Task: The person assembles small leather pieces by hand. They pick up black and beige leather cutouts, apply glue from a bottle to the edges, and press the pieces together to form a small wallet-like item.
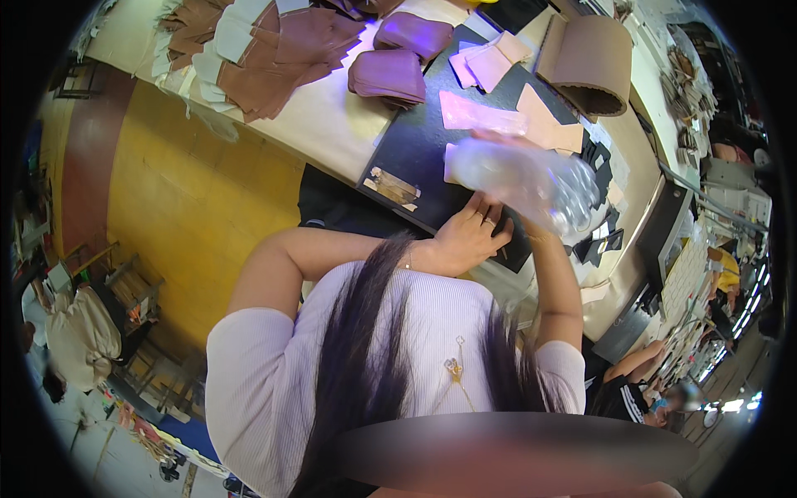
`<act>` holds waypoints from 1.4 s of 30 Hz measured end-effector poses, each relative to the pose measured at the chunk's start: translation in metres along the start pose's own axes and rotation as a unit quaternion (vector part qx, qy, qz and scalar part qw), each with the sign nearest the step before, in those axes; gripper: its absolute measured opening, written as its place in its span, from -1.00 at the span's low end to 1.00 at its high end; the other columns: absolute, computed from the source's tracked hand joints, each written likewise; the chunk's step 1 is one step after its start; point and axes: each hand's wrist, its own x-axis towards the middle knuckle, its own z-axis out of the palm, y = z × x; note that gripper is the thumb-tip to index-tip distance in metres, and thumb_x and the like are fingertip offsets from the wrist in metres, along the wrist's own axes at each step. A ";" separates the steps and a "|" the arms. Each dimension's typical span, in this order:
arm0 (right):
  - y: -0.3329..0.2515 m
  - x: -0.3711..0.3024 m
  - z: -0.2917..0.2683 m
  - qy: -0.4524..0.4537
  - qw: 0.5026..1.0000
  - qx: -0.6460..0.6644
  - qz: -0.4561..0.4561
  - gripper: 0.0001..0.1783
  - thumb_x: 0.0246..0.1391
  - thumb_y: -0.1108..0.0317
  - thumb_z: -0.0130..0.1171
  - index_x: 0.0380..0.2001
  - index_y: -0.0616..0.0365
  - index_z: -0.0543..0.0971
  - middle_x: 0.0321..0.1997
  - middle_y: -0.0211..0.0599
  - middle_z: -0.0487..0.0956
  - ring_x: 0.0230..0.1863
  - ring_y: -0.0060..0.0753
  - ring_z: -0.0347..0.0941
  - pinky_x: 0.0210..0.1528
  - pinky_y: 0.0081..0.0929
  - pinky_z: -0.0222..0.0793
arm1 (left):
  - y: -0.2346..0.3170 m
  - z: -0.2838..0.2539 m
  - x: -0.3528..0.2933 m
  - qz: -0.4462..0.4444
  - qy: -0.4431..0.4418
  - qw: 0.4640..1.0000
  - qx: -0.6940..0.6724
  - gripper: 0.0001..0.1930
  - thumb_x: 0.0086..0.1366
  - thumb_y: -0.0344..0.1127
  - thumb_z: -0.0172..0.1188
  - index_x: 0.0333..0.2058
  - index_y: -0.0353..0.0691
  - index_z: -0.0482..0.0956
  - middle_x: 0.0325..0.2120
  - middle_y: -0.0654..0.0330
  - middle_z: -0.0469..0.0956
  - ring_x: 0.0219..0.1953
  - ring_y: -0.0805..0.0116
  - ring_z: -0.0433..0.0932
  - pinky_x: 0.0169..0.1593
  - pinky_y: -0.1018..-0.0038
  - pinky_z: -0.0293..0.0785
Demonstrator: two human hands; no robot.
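My left hand (pixel 473 236) rests at the near edge of a black mat (pixel 415 141). Its fingers are spread and bent a little, with nothing visible in them. A clear plastic, bottle-like thing (pixel 531 178), smeared by motion, is in front of my right hand (pixel 535 228). It hides most of that hand's fingers, which seem to be round it. Beyond it lie a pink piece (pixel 477 114) and tan flat cut pieces (pixel 544 120). Small black cut pieces (pixel 598 245) lie to the right of it.
Brown cut pieces (pixel 270 62) fan out on the table at far left. Two brown stacks (pixel 388 76) stand near the mat. Pale pieces (pixel 494 62) and a curved brown sheet (pixel 588 62) lie at the back. A person (pixel 627 390) sits at lower right.
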 end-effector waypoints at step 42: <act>0.030 -0.101 -0.183 0.640 0.748 -0.176 -0.003 -0.35 -0.06 0.09 0.49 -0.02 0.31 0.54 -0.07 -0.19 0.62 -0.06 -0.36 0.55 0.03 -0.45 0.44 | -0.037 -0.031 0.052 0.032 -0.024 0.997 -0.066 -0.45 0.17 -0.45 0.16 0.19 -0.14 0.39 -0.20 0.07 0.43 -0.15 0.11 0.43 -0.04 0.19 0.33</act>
